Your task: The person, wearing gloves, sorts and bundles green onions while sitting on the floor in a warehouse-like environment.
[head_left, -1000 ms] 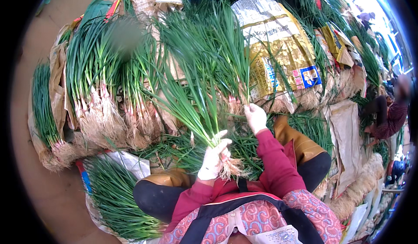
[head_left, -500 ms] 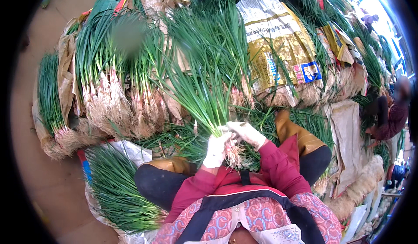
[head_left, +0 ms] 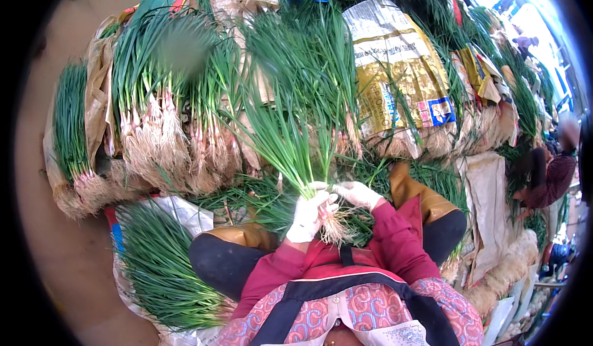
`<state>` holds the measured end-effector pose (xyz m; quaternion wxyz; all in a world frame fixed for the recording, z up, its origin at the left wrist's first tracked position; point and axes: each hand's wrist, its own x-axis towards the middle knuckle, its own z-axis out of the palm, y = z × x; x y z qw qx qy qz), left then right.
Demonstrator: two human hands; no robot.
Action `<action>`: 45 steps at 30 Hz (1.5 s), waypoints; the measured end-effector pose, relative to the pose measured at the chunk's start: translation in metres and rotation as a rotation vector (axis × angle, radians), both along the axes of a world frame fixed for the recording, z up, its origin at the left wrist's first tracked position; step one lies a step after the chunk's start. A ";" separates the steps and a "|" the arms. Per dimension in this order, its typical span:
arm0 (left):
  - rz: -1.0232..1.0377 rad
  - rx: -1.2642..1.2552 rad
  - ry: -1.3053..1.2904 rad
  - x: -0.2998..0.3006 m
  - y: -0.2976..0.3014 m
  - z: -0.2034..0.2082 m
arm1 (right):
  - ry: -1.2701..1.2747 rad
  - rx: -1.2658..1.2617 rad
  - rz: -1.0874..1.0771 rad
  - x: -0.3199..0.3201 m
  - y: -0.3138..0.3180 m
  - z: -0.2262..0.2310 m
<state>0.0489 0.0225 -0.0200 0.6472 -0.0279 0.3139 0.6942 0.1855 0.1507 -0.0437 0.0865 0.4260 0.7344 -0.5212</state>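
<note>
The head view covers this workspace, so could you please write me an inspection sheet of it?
Surface: brown floor at left; loose green leaves strewn in front of the person.
Things handled: green-leaved bunch, its pale roots toward the person; more rooted plants heaped ahead.
Clutter: gold-and-white sack lying over plants; beige sheet at right.
Hands: left hand closed around the bunch; right hand beside it, grip unclear.
Cables: nothing seen.
Surroundings: another person at far right.

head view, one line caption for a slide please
Left hand grips a bunch of rooted green stalks, right hand close beside it, similar bunches laid out beyond.
</note>
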 end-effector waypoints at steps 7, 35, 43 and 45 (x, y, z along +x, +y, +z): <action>-0.026 0.015 0.038 0.002 0.000 0.003 | 0.551 -0.322 -0.249 -0.040 0.002 0.030; -0.031 0.120 -0.206 -0.005 0.021 -0.008 | -0.059 0.672 -0.499 -0.015 0.111 -0.035; -0.001 0.032 0.058 -0.009 0.022 -0.017 | 0.304 0.347 -0.536 -0.017 0.057 0.016; 0.052 -0.014 0.108 -0.007 0.025 -0.010 | 0.450 -0.142 -0.653 -0.011 0.029 0.028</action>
